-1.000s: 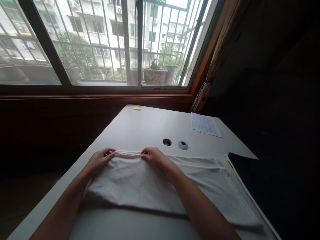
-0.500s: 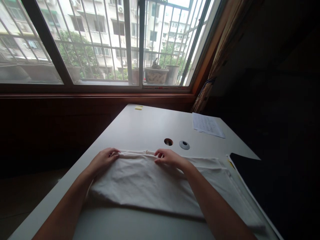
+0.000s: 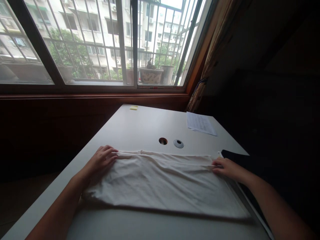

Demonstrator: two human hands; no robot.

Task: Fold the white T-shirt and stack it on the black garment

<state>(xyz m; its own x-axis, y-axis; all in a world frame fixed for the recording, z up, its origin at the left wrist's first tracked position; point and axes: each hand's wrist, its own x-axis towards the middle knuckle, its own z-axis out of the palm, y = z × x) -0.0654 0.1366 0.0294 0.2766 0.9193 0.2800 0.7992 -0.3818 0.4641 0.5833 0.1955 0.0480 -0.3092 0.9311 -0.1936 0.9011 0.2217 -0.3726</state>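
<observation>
- White folded fabric cloth (image 3: 162, 180) lies flat across the near end of the pale table (image 3: 147, 123).
- Left hand (image 3: 100, 161) rests open and flat on the cloth's far left corner, gripping nothing.
- Right hand (image 3: 226, 166) touches the far right corner; honestly can't tell if it's pinching.

White counter (image 3: 145, 125): printed paper (image 3: 200, 123) at the far right, yellow sticky note (image 3: 133, 107) at the far edge, cable hole (image 3: 163, 141) with a round cap (image 3: 178, 143) just beside. Flowerpot (image 3: 150, 75) outside the barred window (image 3: 100, 43).

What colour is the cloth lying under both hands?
The cloth is plain off-white, without any pattern; the head view shows it best.
</observation>
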